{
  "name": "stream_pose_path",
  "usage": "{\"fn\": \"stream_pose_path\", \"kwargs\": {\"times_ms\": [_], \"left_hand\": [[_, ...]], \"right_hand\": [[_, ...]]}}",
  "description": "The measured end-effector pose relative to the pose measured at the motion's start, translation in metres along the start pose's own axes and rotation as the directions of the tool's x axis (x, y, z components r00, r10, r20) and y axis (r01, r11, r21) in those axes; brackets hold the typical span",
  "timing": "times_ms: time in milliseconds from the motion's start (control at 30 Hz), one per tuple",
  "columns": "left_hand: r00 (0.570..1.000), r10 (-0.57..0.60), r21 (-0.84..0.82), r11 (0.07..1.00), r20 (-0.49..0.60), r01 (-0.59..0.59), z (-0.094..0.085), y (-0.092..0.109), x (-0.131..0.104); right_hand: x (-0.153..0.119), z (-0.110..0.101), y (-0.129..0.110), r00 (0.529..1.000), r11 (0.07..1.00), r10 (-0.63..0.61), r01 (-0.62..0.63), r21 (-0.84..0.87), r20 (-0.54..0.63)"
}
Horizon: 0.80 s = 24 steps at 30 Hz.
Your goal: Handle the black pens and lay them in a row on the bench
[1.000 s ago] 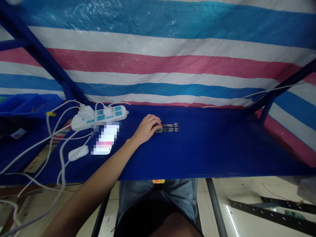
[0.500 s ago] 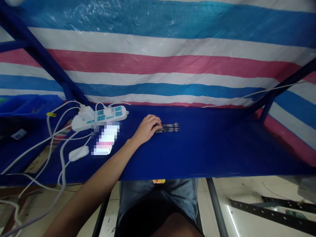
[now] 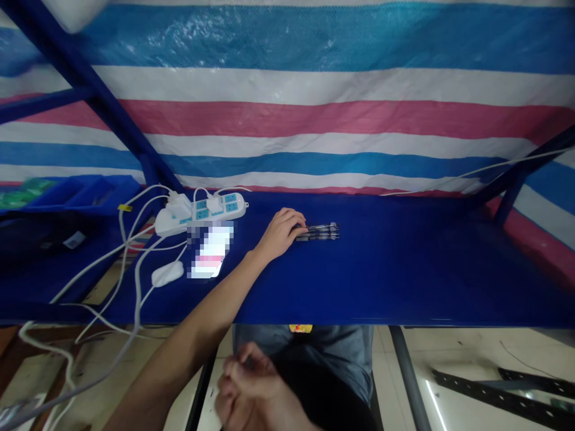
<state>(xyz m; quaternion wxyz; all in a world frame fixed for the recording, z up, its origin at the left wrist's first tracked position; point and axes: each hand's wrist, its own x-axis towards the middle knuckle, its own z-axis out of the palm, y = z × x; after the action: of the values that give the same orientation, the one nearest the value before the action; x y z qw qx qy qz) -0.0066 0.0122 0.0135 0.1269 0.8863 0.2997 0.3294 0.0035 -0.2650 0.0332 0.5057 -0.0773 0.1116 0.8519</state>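
Note:
On the blue table [image 3: 381,269], several slim pens [image 3: 324,232] lie side by side, tips toward the right. My left hand [image 3: 284,232] rests over their left ends, fingers curled round them. Below the table's front edge, over my lap, my right hand [image 3: 251,383] is raised and slightly blurred. Its fingers are curled in, and what they hold, if anything, cannot be made out.
A white power strip [image 3: 202,212] with plugs and tangled cables lies at the left. Near it are a pixelated bright phone [image 3: 211,254] and a white adapter [image 3: 168,273]. Blue bins [image 3: 94,194] stand far left. Blue posts [image 3: 112,126] and striped sheeting [image 3: 314,120] rise behind.
My right hand has come into view at the bottom. The whole scene has shifted right as the camera turned left. My left hand stays on the pens.

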Motion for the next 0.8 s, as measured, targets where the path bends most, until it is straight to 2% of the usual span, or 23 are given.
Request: {"fn": "stream_pose_path", "kwargs": {"times_ms": [33,100,233,400,567,700,800], "left_hand": [[1.000,0.000,0.000,1.000,0.000,0.000,0.000,0.000,0.000],[1.000,0.000,0.003,1.000,-0.001,0.000,0.001,0.000,0.000],[1.000,-0.004,0.006,1.000,0.005,0.004,0.001,0.000,-0.001],[1.000,-0.015,0.009,1.000,0.020,0.015,0.001,0.000,-0.001],[1.000,-0.009,0.004,1.000,0.017,0.009,0.002,-0.001,-0.001],[1.000,-0.005,0.002,1.000,0.014,0.005,0.002,0.000,-0.001],[1.000,0.001,0.001,1.000,0.012,-0.001,0.002,-0.001,-0.001]], "right_hand": [[0.001,0.001,-0.010,0.996,1.000,-0.013,0.014,0.017,-0.091],[-0.001,0.003,-0.027,0.986,0.999,-0.048,0.048,-0.001,-0.159],[-0.007,0.007,-0.042,0.986,0.993,-0.113,0.108,-0.052,-0.121],[-0.011,0.003,-0.045,0.980,0.982,-0.174,0.165,-0.087,-0.095],[-0.013,0.002,-0.046,0.983,0.978,-0.179,0.172,-0.114,-0.051],[-0.015,0.016,-0.051,0.986,0.981,-0.167,0.167,-0.103,0.004],[-0.033,0.032,-0.057,0.975,0.968,-0.210,0.217,-0.124,0.068]]}}
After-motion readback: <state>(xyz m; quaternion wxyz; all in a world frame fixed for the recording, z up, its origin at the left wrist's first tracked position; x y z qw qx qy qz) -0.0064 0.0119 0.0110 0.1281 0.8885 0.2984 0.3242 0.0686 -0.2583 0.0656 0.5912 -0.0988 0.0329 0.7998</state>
